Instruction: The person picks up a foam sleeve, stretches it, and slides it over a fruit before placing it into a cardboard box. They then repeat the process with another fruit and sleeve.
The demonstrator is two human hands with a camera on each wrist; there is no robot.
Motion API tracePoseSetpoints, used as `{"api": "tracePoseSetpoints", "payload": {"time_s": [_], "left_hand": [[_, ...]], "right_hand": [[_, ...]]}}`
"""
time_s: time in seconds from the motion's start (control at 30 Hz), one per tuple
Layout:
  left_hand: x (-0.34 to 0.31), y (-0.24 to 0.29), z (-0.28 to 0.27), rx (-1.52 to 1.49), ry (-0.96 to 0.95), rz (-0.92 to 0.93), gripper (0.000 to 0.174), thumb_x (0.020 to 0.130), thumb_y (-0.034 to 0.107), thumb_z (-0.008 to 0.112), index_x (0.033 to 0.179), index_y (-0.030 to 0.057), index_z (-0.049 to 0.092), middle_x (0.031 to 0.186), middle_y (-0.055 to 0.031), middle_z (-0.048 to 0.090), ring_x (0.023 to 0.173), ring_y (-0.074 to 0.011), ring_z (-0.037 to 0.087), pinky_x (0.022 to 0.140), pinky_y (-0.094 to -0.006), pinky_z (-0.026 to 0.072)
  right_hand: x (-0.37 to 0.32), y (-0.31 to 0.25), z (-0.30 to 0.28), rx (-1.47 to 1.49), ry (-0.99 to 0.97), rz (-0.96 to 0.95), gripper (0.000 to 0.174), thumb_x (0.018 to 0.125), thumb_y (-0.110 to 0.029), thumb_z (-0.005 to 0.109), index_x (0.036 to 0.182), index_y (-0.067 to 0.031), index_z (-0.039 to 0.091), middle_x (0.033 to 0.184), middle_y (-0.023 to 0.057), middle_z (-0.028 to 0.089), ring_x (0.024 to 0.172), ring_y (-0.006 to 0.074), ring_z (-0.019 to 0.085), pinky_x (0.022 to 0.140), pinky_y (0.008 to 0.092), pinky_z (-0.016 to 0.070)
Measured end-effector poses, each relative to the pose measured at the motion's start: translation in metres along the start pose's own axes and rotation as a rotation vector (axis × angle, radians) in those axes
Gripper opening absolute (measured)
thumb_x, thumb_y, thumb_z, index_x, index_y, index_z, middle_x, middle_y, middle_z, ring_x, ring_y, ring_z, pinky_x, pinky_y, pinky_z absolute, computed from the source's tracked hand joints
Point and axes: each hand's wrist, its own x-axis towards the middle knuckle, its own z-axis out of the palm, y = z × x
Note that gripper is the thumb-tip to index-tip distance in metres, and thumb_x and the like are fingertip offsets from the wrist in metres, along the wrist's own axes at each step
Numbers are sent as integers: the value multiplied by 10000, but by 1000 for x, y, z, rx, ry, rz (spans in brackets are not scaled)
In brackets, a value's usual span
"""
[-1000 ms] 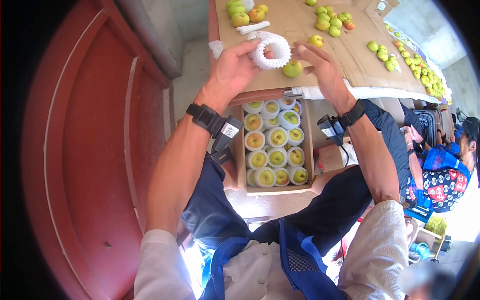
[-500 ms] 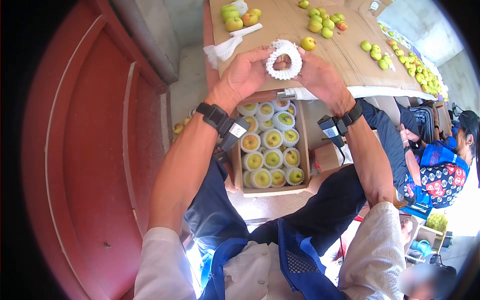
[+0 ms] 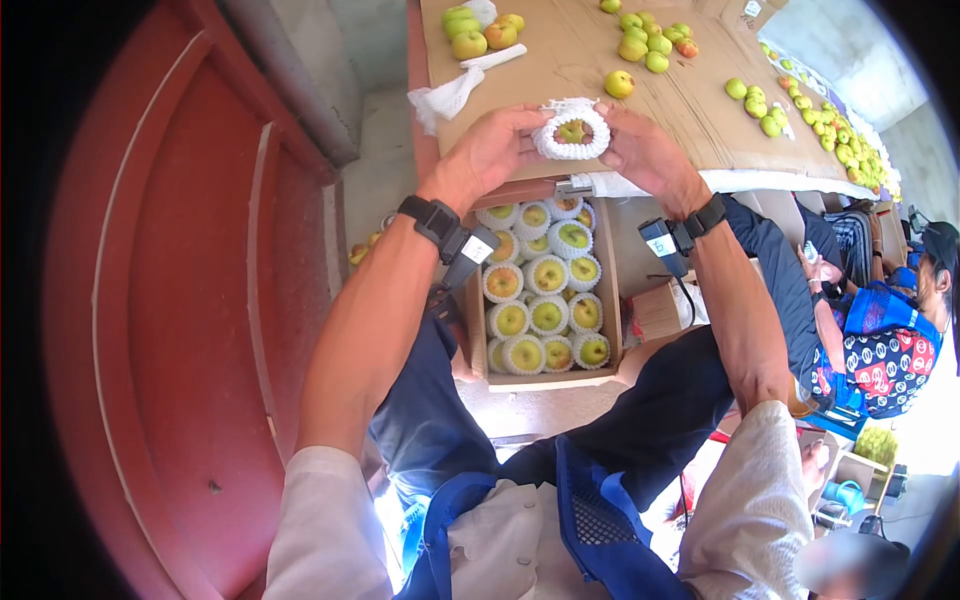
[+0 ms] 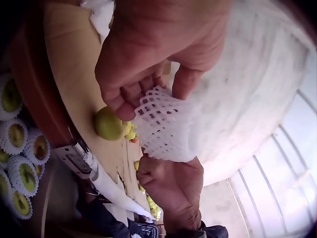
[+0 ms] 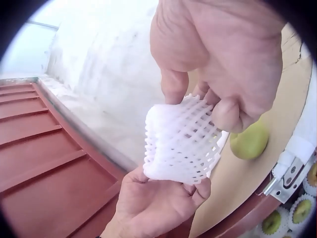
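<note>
Between my two hands is a white foam net sleeve [image 3: 572,153], its round opening toward the head camera. My left hand [image 3: 492,150] pinches one side, thumb on the outside of the mesh. Opposite it, my right hand [image 3: 645,155] holds the other side with thumb and fingers. In the head view a yellow-green apple [image 3: 573,132] shows through the sleeve's opening. Both wrist views show this apple [image 5: 250,141] on the cardboard-covered table, apart from the sleeve [image 4: 171,126]. The mesh stands stretched wide between the hands.
Below the table edge, a carton [image 3: 612,345] holds several apples in foam nets. More bare apples [image 3: 655,42] lie in groups on the cardboard [image 3: 560,75]. A loose foam net [image 3: 450,95] lies at the table's left edge. A metal latch [image 5: 287,179] sits on that edge. Another person [image 3: 885,330] sits at the right.
My right hand has come from beside the sleeve to hold it together with my left. The sleeve's opening has tilted and looks flatter, and the apple now shows through it.
</note>
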Motion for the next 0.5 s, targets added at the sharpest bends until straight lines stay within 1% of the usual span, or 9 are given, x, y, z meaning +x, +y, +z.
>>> {"api": "tracePoseSetpoints", "payload": {"time_s": [0.07, 0.1, 0.17, 0.2, 0.27, 0.33, 0.4, 0.43, 0.5], "left_hand": [[7, -5, -7, 68, 54, -24, 137, 982, 141, 618, 1099, 73, 639, 1143, -34, 660, 1069, -144, 628, 957, -342, 511], [11, -7, -10, 68, 54, -25, 137, 982, 141, 618, 1099, 73, 639, 1143, -34, 660, 1069, -144, 628, 957, -342, 511], [19, -10, -15, 197, 109, -37, 89, 988, 160, 618, 1048, 96, 633, 1050, -12, 648, 962, -114, 609, 840, -293, 494], [23, -13, -18, 196, 109, -38, 89, 988, 160, 618, 1048, 96, 633, 1050, -12, 648, 962, -114, 609, 840, -293, 494], [28, -16, -16, 259, 201, -19, 84, 997, 167, 611, 1034, 94, 630, 971, 0, 620, 853, -97, 563, 727, -264, 454], [34, -22, -15, 256, 212, 1, 92, 998, 164, 607, 1035, 83, 627, 961, -3, 613, 835, -97, 553, 698, -262, 450], [40, -28, -17, 254, 221, 19, 100, 999, 162, 603, 1035, 71, 625, 950, -6, 606, 817, -97, 543, 669, -260, 446], [43, -31, -18, 266, 236, 31, 111, 1001, 158, 596, 1034, 55, 620, 951, -15, 605, 798, -94, 541, 631, -253, 437], [49, -37, -20, 278, 251, 41, 123, 1004, 154, 588, 1034, 38, 615, 951, -24, 605, 780, -91, 539, 592, -245, 428]], "right_hand": [[3, 1, -3, -56, 55, 6, 195, 1012, -263, 640, 1105, -92, 646, 964, -50, 619, 764, 32, 487, 562, 216, 325], [4, 2, -4, -114, 108, 10, 198, 1010, -262, 642, 1103, -88, 651, 928, -55, 614, 721, 22, 472, 545, 210, 307], [7, 5, -8, -152, 160, 1, 203, 1003, -269, 654, 1088, -85, 661, 890, -60, 606, 690, 19, 458, 539, 207, 300], [9, 6, -11, -192, 211, -9, 209, 996, -276, 666, 1073, -82, 671, 852, -65, 597, 658, 15, 444, 532, 204, 293], [14, 10, -15, -250, 249, -21, 213, 984, -283, 681, 1059, -83, 680, 831, -70, 588, 649, 16, 434, 532, 204, 293], [20, 13, -18, -308, 287, -32, 217, 973, -289, 696, 1045, -85, 689, 810, -76, 579, 640, 18, 423, 532, 204, 293], [23, 17, -21, -421, 397, -55, 241, 953, -293, 720, 1035, -68, 690, 831, -54, 607, 680, 30, 465, 559, 215, 336], [25, 20, -22, -420, 399, -53, 241, 953, -293, 720, 1035, -68, 690, 831, -54, 607, 680, 30, 465, 559, 215, 336], [29, 27, -22, -547, 465, -128, 264, 952, -278, 721, 1045, -35, 677, 877, -11, 645, 737, 71, 527, 624, 241, 416]]}}
